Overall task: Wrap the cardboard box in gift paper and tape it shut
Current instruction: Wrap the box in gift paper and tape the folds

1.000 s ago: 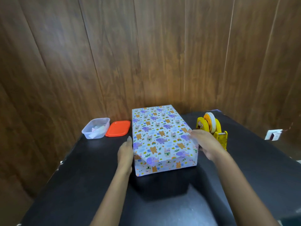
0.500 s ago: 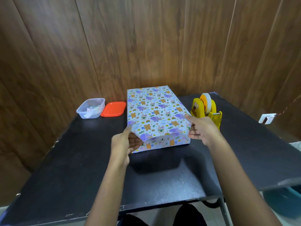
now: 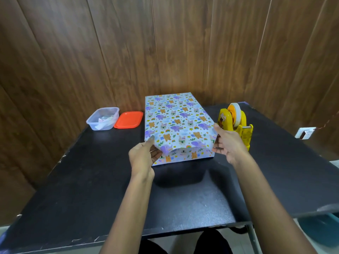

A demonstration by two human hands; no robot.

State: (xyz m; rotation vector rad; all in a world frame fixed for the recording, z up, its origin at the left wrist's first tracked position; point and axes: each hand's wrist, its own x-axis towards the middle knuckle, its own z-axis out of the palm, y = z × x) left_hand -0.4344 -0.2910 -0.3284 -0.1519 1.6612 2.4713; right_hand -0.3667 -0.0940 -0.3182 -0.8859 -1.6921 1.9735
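Observation:
The cardboard box, covered in white gift paper (image 3: pixel 176 123) printed with elephants and bears, lies lengthwise at the middle of the black table (image 3: pixel 91 180). At its near end the top paper hangs down as a loose flap over the end face. My left hand (image 3: pixel 143 158) pinches the paper at the near left corner, thumb on top and fingers against the end face. My right hand (image 3: pixel 229 143) holds the near right corner, thumb on the top edge and fingers curled at the side. A yellow tape dispenser (image 3: pixel 236 121) stands just right of the box, behind my right hand.
A clear plastic container (image 3: pixel 102 118) with paper scraps and its orange lid (image 3: pixel 128 119) sit at the back left. Wooden wall panels close off the far side. A wall socket (image 3: pixel 305 132) is at the right, and a teal bin (image 3: pixel 322 230) sits below the table's right edge.
Both hands shifted from lying along the box's sides to its near corners, where they now take hold of the paper. The view has pulled back from the table.

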